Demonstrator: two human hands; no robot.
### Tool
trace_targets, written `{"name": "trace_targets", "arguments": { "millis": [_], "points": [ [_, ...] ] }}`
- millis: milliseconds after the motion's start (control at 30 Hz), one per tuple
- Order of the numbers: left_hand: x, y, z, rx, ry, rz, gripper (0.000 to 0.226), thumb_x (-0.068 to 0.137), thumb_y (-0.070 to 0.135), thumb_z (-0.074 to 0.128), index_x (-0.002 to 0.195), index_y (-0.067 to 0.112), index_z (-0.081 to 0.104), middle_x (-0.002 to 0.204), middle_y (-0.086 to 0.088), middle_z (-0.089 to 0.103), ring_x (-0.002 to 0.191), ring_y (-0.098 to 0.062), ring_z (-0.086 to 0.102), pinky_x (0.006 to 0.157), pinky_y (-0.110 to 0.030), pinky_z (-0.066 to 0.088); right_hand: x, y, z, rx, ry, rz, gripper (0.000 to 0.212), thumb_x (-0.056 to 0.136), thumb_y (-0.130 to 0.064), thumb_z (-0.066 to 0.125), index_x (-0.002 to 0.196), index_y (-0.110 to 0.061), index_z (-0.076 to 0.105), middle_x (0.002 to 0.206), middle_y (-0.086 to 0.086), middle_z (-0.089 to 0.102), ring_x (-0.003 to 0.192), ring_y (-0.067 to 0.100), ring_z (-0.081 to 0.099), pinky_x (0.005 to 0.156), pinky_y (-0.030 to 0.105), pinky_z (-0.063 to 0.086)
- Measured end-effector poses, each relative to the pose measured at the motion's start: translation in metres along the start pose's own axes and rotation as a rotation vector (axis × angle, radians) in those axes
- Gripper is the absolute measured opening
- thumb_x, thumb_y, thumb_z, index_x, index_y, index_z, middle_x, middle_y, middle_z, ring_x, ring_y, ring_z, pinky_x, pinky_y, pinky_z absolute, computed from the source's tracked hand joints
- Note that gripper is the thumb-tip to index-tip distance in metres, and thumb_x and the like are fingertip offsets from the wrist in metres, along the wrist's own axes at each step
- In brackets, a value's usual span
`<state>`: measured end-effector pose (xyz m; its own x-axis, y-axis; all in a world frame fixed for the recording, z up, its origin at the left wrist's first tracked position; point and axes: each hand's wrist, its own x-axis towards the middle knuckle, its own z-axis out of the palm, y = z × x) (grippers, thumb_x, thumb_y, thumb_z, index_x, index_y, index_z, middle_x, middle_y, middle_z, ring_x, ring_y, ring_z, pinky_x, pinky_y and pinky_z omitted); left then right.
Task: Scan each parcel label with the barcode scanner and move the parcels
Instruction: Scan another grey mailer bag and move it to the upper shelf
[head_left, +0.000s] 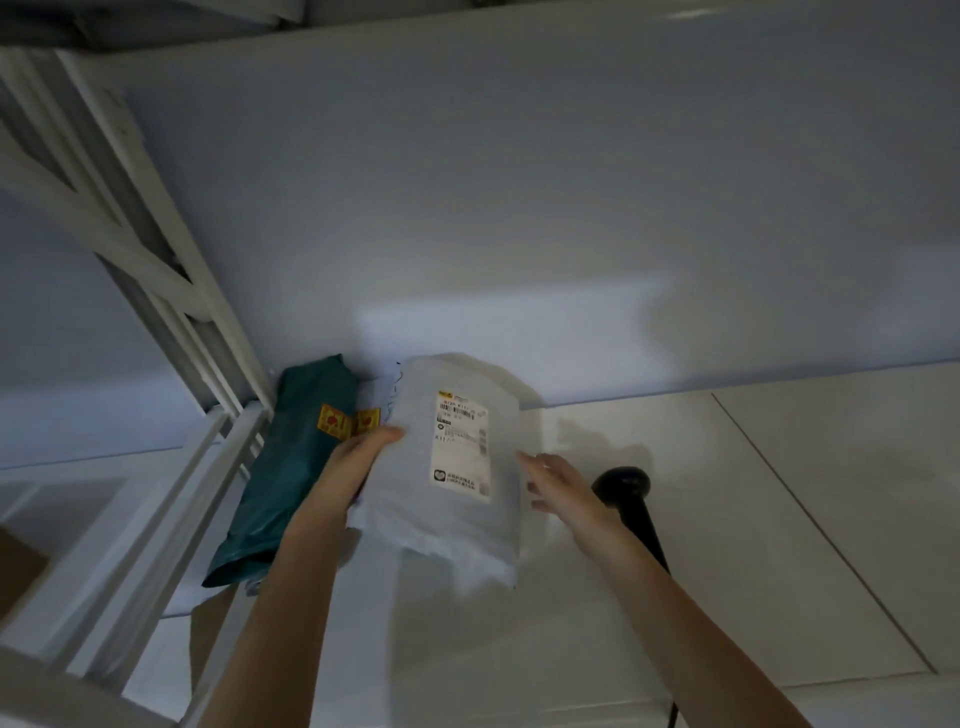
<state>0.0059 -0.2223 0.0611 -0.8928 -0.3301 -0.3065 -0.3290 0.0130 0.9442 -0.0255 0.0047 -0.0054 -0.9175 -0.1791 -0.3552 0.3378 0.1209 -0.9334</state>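
A white plastic parcel with a printed barcode label leans against the wall at the middle of the view. My left hand grips its left edge. My right hand hovers at its right edge, fingers spread, holding nothing. A dark green parcel with yellow stickers lies just left of the white one, partly behind my left arm. The black barcode scanner rests on the floor right of my right wrist, its cable running toward me.
A white metal shelf frame stands at the left, touching the green parcel. A brown cardboard box corner shows at the far left edge. Pale floor tiles stretch to the right, below a plain wall.
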Motion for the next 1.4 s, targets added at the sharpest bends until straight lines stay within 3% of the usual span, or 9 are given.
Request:
{"name": "trace_targets", "arguments": {
  "millis": [133, 267, 400, 600, 833, 900, 1067, 1200, 1400],
  "points": [
    [-0.014, -0.032, -0.007, -0.329, -0.094, -0.106, 0.029, 0.079, 0.028, 0.067, 0.104, 0.013, 0.063, 0.085, -0.012, 0.076, 0.075, -0.029, 0.073, 0.059, -0.038, 0.058, -0.006, 0.0, -0.003, 0.107, -0.187, 0.001, 0.055, 0.087, -0.044, 0.058, 0.127, -0.006, 0.055, 0.121, 0.011, 0.066, 0.109, 0.026, 0.064, 0.094, 0.036, 0.051],
    [-0.023, -0.048, -0.001, -0.431, -0.182, -0.085, 0.049, 0.078, 0.024, 0.066, 0.123, 0.009, 0.056, 0.119, -0.023, 0.064, 0.11, -0.042, 0.06, 0.097, -0.061, 0.043, -0.013, 0.004, -0.011, 0.256, -0.288, -0.032, 0.04, 0.085, -0.024, 0.063, 0.12, -0.005, 0.061, 0.117, 0.014, 0.068, 0.111, 0.031, 0.063, 0.098, 0.044, 0.049],
    [-0.029, -0.053, 0.008, -0.32, -0.274, 0.023, 0.052, 0.077, 0.021, 0.072, 0.125, 0.021, 0.055, 0.119, -0.012, 0.067, 0.107, -0.034, 0.065, 0.091, -0.056, 0.05, -0.02, 0.002, -0.022, 0.303, -0.199, -0.07, 0.056, 0.068, -0.023, 0.077, 0.118, -0.004, 0.06, 0.111, 0.013, 0.071, 0.103, 0.028, 0.068, 0.084, 0.037, 0.054],
    [-0.036, -0.053, 0.029, -0.258, -0.254, 0.1, 0.067, 0.059, 0.021, 0.082, 0.121, 0.024, 0.056, 0.114, -0.005, 0.07, 0.1, -0.027, 0.069, 0.079, -0.048, 0.057, -0.038, -0.004, -0.04, 0.197, -0.114, -0.226, 0.031, 0.084, -0.021, 0.067, 0.113, -0.009, 0.063, 0.105, 0.008, 0.074, 0.096, 0.023, 0.07, 0.078, 0.03, 0.056],
    [-0.039, -0.046, 0.042, -0.274, -0.278, 0.162, 0.067, 0.066, 0.017, 0.078, 0.128, 0.023, 0.052, 0.12, -0.006, 0.067, 0.107, -0.029, 0.065, 0.086, -0.053, 0.054, -0.04, 0.004, -0.076, -0.211, 0.507, -0.452, 0.019, 0.094, -0.021, 0.049, 0.107, -0.014, 0.06, 0.105, 0.001, 0.061, 0.099, 0.018, 0.058, 0.079, 0.021, 0.043],
    [-0.04, -0.046, 0.043, -0.297, -0.277, 0.172, 0.068, 0.065, 0.017, 0.078, 0.128, 0.022, 0.052, 0.12, -0.006, 0.067, 0.108, -0.03, 0.065, 0.087, -0.054, 0.053, -0.037, 0.018, -0.087, -0.465, 0.578, -0.36, 0.032, 0.09, -0.027, 0.052, 0.114, -0.006, 0.055, 0.113, 0.01, 0.057, 0.102, 0.026, 0.057, 0.081, 0.029, 0.042],
    [-0.04, -0.045, 0.045, -0.322, -0.279, 0.179, 0.065, 0.065, 0.016, 0.077, 0.125, 0.023, 0.053, 0.117, -0.005, 0.069, 0.103, -0.027, 0.067, 0.078, -0.047, 0.057, -0.026, 0.046, -0.081, -0.699, 0.255, 0.101, 0.047, 0.084, -0.044, 0.059, 0.109, -0.007, 0.045, 0.097, 0.011, 0.059, 0.087, 0.029, 0.062, 0.07, 0.033, 0.046],
    [-0.039, -0.045, 0.045, -0.331, -0.281, 0.182, 0.063, 0.065, 0.016, 0.077, 0.123, 0.025, 0.054, 0.116, -0.004, 0.069, 0.104, -0.027, 0.067, 0.08, -0.049, 0.056, -0.02, 0.045, -0.079, -0.163, 0.296, 0.191, 0.02, 0.085, -0.015, 0.061, 0.089, 0.003, 0.055, 0.063, 0.011, 0.056, 0.051, 0.024, 0.054, 0.047, 0.026, 0.044],
    [-0.034, -0.048, 0.048, -0.382, -0.258, 0.195, 0.065, 0.062, 0.015, 0.079, 0.121, 0.024, 0.054, 0.116, -0.003, 0.069, 0.103, -0.027, 0.067, 0.079, -0.047, 0.057, -0.062, 0.018, -0.075, 0.085, 0.422, -0.119, 0.007, 0.088, -0.019, 0.056, 0.086, -0.015, 0.051, 0.07, 0.007, 0.057, 0.044, 0.02, 0.064, 0.042, 0.026, 0.051]
  ]
}}
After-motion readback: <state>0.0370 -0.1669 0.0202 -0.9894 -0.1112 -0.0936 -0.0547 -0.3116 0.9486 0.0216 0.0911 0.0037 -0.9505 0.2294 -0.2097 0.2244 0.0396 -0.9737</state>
